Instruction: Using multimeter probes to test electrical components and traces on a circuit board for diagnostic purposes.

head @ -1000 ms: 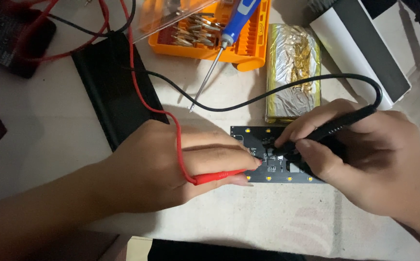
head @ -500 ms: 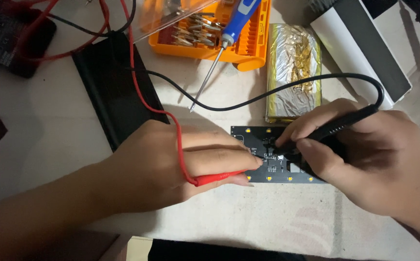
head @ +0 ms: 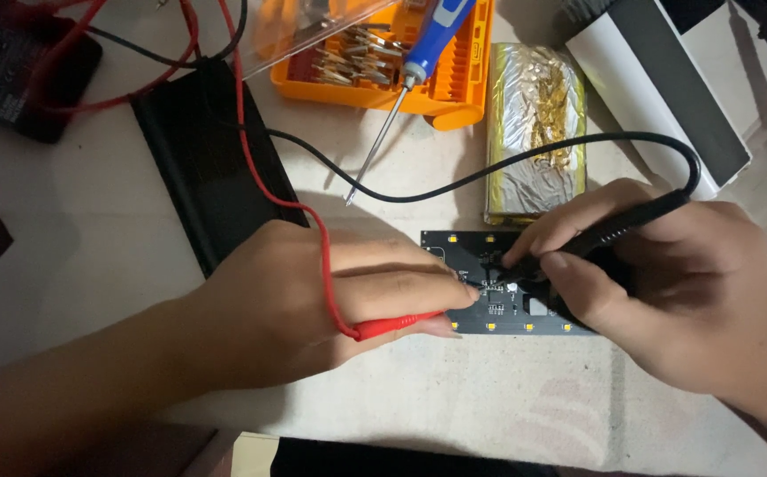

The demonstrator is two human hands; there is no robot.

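No real change from half a second ago: both probes sit on the same spots, hands haven't shifted. My left hand [head: 313,300] is closed around the red probe [head: 397,325], tip on the black circuit board [head: 489,296] near its middle. My right hand [head: 666,283] pinches the black probe [head: 604,234] like a pen, tip just beside the red one. Board lies flat on the tabletop [head: 489,397], near edge free, open room in front. Far edge is tight: foil-wrapped pack [head: 534,124] just behind it, black case [head: 207,159] to the left, orange bit tray [head: 383,62] and blue screwdriver [head: 419,53] further back.
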